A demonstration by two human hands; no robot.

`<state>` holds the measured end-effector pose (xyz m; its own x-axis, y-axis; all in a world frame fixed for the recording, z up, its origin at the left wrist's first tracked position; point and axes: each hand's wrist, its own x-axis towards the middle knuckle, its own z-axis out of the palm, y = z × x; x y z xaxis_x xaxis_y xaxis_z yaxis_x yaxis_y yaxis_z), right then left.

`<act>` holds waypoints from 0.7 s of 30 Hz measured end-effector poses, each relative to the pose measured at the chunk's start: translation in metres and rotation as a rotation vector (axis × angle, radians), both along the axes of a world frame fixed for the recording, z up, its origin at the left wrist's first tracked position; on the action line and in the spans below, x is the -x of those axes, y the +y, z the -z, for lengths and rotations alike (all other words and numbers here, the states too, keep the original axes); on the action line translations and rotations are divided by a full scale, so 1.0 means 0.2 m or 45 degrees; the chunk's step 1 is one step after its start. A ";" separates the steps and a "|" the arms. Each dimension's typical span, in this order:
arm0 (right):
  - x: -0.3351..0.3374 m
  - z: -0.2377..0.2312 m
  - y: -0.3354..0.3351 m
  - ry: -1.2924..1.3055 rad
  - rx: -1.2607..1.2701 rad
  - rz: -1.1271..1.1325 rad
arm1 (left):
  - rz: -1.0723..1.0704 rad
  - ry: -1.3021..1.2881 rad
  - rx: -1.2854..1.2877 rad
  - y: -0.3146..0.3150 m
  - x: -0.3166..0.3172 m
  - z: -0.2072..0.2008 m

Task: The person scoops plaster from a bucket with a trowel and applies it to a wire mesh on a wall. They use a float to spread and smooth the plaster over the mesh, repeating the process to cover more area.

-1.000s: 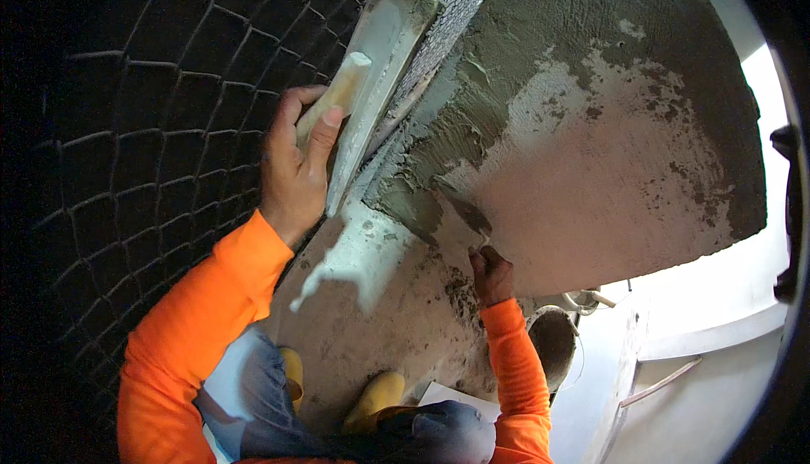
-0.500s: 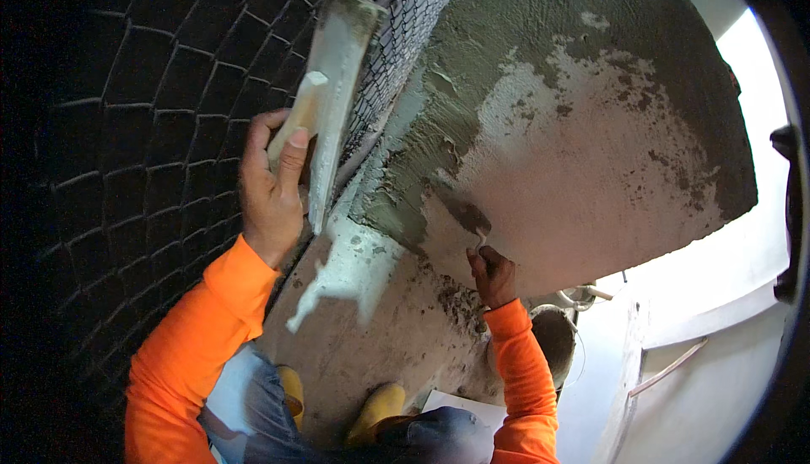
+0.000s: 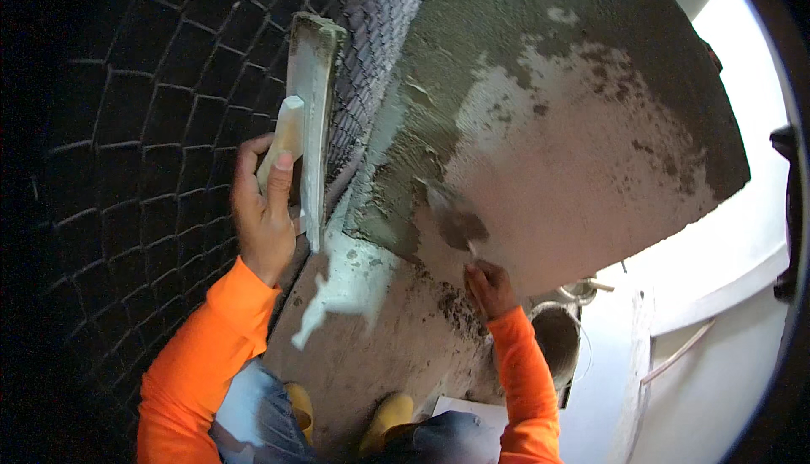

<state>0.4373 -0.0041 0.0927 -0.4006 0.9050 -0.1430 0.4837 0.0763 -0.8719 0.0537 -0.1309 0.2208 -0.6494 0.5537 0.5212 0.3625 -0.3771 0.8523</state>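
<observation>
My left hand (image 3: 263,207) is wrapped round the handle of a plastering float (image 3: 312,110), held upright beside the chain-link mesh. Mortar crusts the float's top edge. Lower on the right, my right hand (image 3: 491,287) grips the handle of a pointed trowel (image 3: 456,218), whose blade lies close to the wall; whether it touches cannot be made out. The wall (image 3: 548,177) carries wet grey mortar (image 3: 405,139) along its left and upper parts, with a paler bare patch in the middle.
Chain-link mesh (image 3: 186,118) runs along the left. A bucket (image 3: 557,337) stands by my right forearm. Mortar crumbs (image 3: 460,308) lie on the floor at the wall's foot. My yellow boots (image 3: 390,418) are below, near a white board (image 3: 472,409).
The float has shifted slightly left and down in view and stands more upright. The trowel blade now shows broader, with its handle a little lower. Both hands keep their tools.
</observation>
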 end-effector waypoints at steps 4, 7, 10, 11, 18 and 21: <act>0.18 -0.03 0.01 -0.098 0.166 -0.204 | 0.061 0.031 0.068 0.03 -0.04 0.01; 0.20 -0.07 0.02 0.002 0.396 -0.142 | 0.055 0.048 0.080 -0.03 -0.03 0.00; 0.14 -0.07 0.07 0.119 0.089 -0.218 | 0.055 -0.029 0.023 -0.04 -0.02 -0.01; 0.13 -0.04 0.10 0.216 0.009 -0.172 | 0.048 -0.015 0.027 -0.03 -0.02 -0.01; 0.12 0.19 0.11 -0.245 0.011 -0.153 | 0.129 -0.044 0.131 0.00 -0.02 0.03; 0.10 0.12 -0.05 -0.162 0.230 -0.213 | 0.334 -0.234 0.139 -0.04 0.01 0.04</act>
